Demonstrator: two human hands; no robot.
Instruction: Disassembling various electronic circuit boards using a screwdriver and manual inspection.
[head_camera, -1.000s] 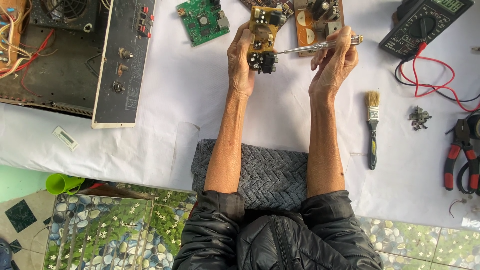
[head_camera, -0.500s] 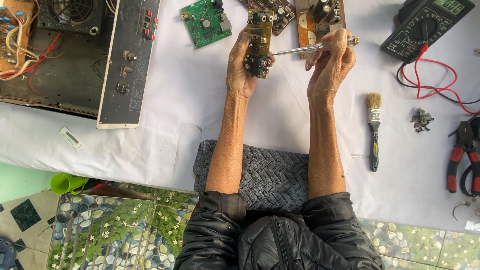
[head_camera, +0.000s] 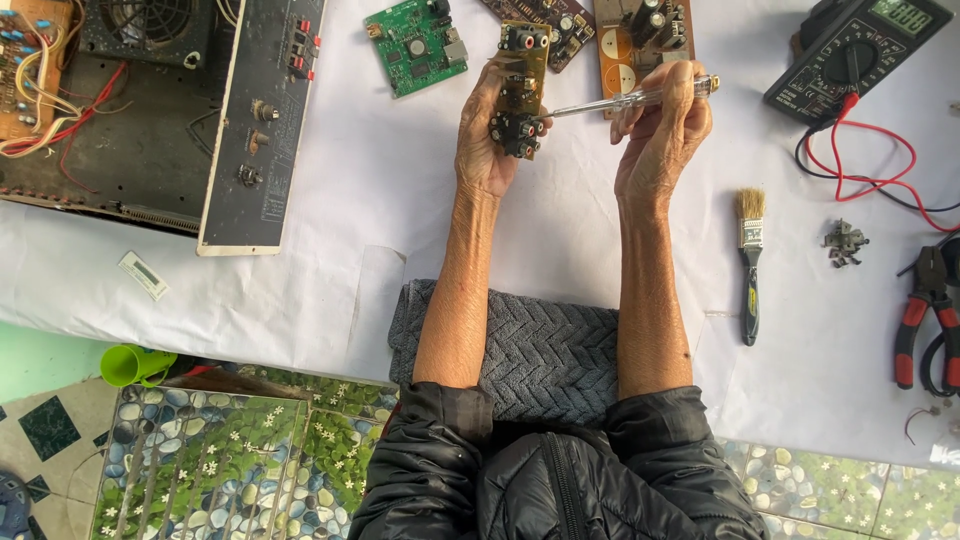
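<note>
Brown jack-studded circuit board (head_camera: 521, 90), clear-handled screwdriver (head_camera: 630, 100)

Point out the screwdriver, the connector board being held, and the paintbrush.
screwdriver (head_camera: 610, 101), head view, on the clear shaft.
connector board (head_camera: 522, 90), head view, on its middle between the jack clusters.
paintbrush (head_camera: 749, 262), head view, on the dark handle.

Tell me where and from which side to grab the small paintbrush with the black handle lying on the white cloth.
Grip the small paintbrush at mid-handle, coming from above with fingers closing across its narrow width. It lies flat on the white cloth, bristles pointing away from the person, and bare cloth on both sides of the handle leaves room, whereas the bristles would splay.
</note>
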